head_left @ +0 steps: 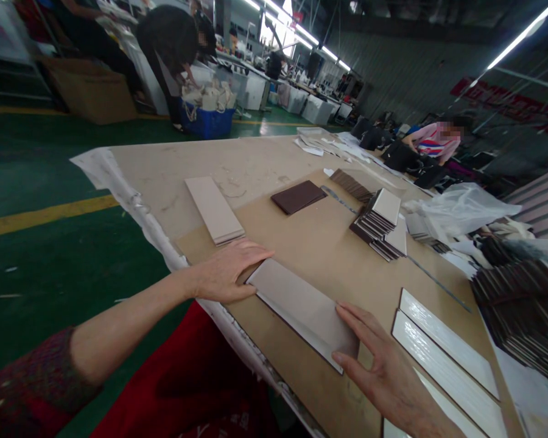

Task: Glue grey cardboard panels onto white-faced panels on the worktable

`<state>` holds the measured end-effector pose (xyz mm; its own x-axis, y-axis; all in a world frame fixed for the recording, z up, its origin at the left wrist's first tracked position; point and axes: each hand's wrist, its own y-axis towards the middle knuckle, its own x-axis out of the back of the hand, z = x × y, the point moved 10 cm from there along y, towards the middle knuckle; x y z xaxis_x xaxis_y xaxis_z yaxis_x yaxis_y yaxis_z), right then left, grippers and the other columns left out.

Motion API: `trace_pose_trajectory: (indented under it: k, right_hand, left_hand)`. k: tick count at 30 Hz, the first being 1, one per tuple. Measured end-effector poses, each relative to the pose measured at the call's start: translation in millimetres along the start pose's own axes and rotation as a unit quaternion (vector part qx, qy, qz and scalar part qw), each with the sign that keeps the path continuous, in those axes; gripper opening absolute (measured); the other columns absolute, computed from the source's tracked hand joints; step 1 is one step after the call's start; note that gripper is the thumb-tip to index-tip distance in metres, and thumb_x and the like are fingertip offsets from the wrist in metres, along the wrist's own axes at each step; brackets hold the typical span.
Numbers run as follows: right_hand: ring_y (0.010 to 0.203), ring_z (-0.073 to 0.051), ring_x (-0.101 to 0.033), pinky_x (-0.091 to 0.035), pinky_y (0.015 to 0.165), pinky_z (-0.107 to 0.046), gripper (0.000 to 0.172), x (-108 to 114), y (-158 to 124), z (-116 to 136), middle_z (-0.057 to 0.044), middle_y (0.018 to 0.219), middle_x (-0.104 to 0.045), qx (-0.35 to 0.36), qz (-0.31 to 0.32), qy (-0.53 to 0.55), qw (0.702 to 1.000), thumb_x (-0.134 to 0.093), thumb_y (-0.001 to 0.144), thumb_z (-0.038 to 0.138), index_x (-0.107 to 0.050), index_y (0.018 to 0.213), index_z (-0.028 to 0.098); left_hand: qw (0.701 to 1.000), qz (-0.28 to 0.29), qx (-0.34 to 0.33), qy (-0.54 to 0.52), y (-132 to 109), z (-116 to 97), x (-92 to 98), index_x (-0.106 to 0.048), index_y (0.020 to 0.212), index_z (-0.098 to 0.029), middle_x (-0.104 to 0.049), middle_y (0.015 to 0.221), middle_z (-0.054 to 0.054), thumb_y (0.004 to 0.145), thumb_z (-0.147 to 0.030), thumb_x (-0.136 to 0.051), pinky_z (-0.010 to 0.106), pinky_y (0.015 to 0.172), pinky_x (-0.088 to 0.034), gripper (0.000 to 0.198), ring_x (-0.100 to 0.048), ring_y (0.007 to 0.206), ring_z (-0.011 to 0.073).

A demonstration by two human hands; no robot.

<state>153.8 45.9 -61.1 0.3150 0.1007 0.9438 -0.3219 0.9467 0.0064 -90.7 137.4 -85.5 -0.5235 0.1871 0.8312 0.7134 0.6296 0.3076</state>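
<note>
A long beige-grey rectangular board (308, 307) lies at the near edge of the table, over a thin piece with a white face and dark edge. My left hand (231, 271) grips its far left end, thumb at the near edge and fingers over the far corner. My right hand (379, 359) holds the other end, with fingertips on the far edge and thumb at the near corner. To the right of my right hand lie several glossy white strips (452, 359) with dark edges. Beyond my left hand is a small pile of beige boards (214, 210).
Dark brown boards (298, 196) and a stepped stack of boards (377, 219) lie farther back, near a thin metal strip (438, 283). Tall dark stacks (523, 316) and clear plastic (461, 210) line the right. Across the aisle a person bends over a blue crate (210, 123).
</note>
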Motion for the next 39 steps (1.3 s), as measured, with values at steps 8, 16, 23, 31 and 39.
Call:
trace_pose_trajectory:
  k: [8,16,23,31,39]
  right_hand:
    - [0.135,-0.031,-0.050,-0.044,0.112,-0.054,0.053,-8,4,-2,-0.014,0.145,-0.054,0.006,0.019,0.010,1.000,-0.062,0.091,0.037,-0.058,0.140,0.018]
    - [0.136,-0.031,-0.049,-0.042,0.114,-0.054,0.054,-16,4,-3,-0.013,0.146,-0.054,0.009,0.034,-0.009,0.999,-0.063,0.091,0.037,-0.057,0.141,0.018]
    - [0.139,-0.031,-0.046,-0.038,0.116,-0.056,0.055,-21,4,-7,-0.012,0.148,-0.052,0.007,0.043,-0.015,0.999,-0.064,0.091,0.036,-0.056,0.143,0.019]
    - [0.140,-0.033,-0.043,-0.035,0.117,-0.059,0.059,-31,2,-15,-0.011,0.151,-0.049,0.002,0.060,0.007,0.998,-0.065,0.091,0.042,-0.054,0.145,0.022]
    - [0.140,-0.032,-0.042,-0.035,0.117,-0.059,0.061,-29,3,-11,-0.015,0.150,-0.049,0.039,0.061,0.010,0.997,-0.067,0.091,0.039,-0.052,0.146,0.017]
  left_hand:
    - [1.000,-0.006,-0.010,-0.002,0,-1,0.8,-0.046,0.144,-0.018,-0.056,0.141,0.013,0.081,-0.034,-0.066,0.048,0.119,-0.030,0.068,-0.049,0.132,0.0304]
    - [1.000,-0.009,-0.012,0.001,1,-2,2.2,-0.049,0.142,-0.018,-0.058,0.139,0.013,0.084,-0.033,-0.065,0.049,0.116,-0.033,0.062,-0.050,0.130,0.0297]
    - [1.000,-0.007,-0.012,0.008,2,-1,1.3,-0.050,0.140,-0.017,-0.059,0.139,0.013,0.084,-0.033,-0.065,0.049,0.116,-0.034,0.061,-0.051,0.130,0.0306]
    - [1.000,-0.003,-0.018,0.018,3,-4,1.2,-0.052,0.139,-0.016,-0.059,0.139,0.013,0.084,-0.033,-0.066,0.049,0.116,-0.034,0.059,-0.051,0.130,0.0300]
    - [0.999,0.016,-0.031,0.042,3,-3,-5.3,-0.059,0.131,-0.024,-0.058,0.141,0.009,0.086,-0.035,-0.063,0.051,0.114,-0.034,0.046,-0.051,0.131,0.0301]
